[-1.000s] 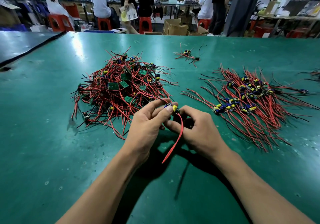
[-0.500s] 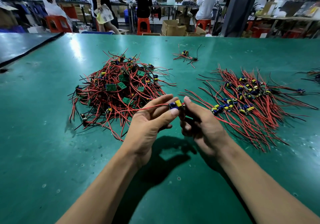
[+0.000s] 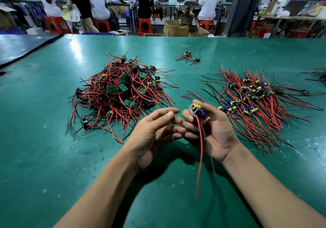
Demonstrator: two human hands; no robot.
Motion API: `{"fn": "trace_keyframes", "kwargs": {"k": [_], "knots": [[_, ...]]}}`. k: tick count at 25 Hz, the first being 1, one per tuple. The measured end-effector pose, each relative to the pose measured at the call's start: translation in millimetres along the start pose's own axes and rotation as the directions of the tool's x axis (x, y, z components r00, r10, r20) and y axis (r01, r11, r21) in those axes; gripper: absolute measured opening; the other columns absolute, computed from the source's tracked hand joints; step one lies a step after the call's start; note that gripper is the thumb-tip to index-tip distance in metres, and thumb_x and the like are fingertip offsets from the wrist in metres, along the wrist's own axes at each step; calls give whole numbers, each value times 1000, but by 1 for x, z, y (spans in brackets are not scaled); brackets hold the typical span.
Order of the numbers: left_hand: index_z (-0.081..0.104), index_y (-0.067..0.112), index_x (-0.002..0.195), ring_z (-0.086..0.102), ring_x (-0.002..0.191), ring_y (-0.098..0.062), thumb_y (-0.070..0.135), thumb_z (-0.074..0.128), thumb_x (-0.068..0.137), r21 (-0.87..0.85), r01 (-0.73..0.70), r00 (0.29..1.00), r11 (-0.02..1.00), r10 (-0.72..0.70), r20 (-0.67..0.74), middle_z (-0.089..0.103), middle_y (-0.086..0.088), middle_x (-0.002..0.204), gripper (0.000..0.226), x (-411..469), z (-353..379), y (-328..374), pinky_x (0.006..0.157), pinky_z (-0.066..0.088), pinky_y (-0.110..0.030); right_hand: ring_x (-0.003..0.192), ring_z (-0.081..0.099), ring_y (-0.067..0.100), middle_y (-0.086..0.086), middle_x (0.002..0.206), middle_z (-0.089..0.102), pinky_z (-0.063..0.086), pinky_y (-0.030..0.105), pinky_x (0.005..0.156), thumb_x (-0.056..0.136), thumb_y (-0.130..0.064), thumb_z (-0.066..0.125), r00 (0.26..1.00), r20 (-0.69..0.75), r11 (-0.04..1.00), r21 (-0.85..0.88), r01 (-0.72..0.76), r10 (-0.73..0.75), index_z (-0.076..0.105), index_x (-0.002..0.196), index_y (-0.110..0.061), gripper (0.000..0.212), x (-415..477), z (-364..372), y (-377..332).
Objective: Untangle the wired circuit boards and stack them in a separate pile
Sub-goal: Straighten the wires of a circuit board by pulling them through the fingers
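A tangled heap of wired circuit boards (image 3: 121, 93), red and black leads around small green boards, lies left of centre on the green table (image 3: 35, 139). To the right lies the sorted pile (image 3: 254, 102), leads fanned out flat. My right hand (image 3: 211, 130), palm up, pinches one circuit board (image 3: 198, 111) with a yellow capacitor and blue parts between thumb and fingers. Its red lead (image 3: 200, 157) hangs down toward me. My left hand (image 3: 153, 132) hovers just left of it with its fingers apart and nothing in them.
A small separate cluster of wired boards (image 3: 188, 56) lies farther back. More wires (image 3: 321, 74) show at the right edge. A second table (image 3: 21, 45) adjoins at the left. Beyond the far edge, people sit on red stools (image 3: 144, 25) near cardboard boxes (image 3: 174, 28).
My left hand has let go of the board and opened. My right hand has turned palm up with the board, and its red lead now hangs free of the tangled heap.
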State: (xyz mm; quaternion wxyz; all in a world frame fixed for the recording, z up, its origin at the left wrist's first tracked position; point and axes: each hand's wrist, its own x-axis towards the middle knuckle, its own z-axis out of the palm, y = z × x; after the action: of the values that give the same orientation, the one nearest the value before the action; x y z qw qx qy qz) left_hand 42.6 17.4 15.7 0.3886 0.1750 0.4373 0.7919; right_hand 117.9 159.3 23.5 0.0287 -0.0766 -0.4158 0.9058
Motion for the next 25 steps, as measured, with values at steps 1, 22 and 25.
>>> {"fn": "trace_keyframes", "kwargs": {"k": [1,22,25], "knots": [[71,11,88,67,59,-19,22,65,82,18,37,999,999,-37,4,69,-10,78,14,0,1,0,56,57,-25,64,43,18,8,77,49,43,24,54,72,-37,74,1000,5,998,-55,-13,14,69,74,-10,27,-1,1,1],[63,11,93,60,74,-29,14,65,87,152,152,978,977,-126,-165,65,-18,87,7,2,1,-6,69,50,-33,49,61,13,8,70,68,48,19,46,85,-13,74,950,-233,907,-410,98,-208,72,78,-14,7,4,-2,14],[68,9,86,52,83,-32,10,65,87,183,170,977,968,-142,-157,59,-23,89,3,2,1,-6,74,45,-36,54,61,14,9,76,69,47,18,47,85,-17,73,952,-260,856,-518,6,-163,74,83,-12,5,3,-4,8]]}}
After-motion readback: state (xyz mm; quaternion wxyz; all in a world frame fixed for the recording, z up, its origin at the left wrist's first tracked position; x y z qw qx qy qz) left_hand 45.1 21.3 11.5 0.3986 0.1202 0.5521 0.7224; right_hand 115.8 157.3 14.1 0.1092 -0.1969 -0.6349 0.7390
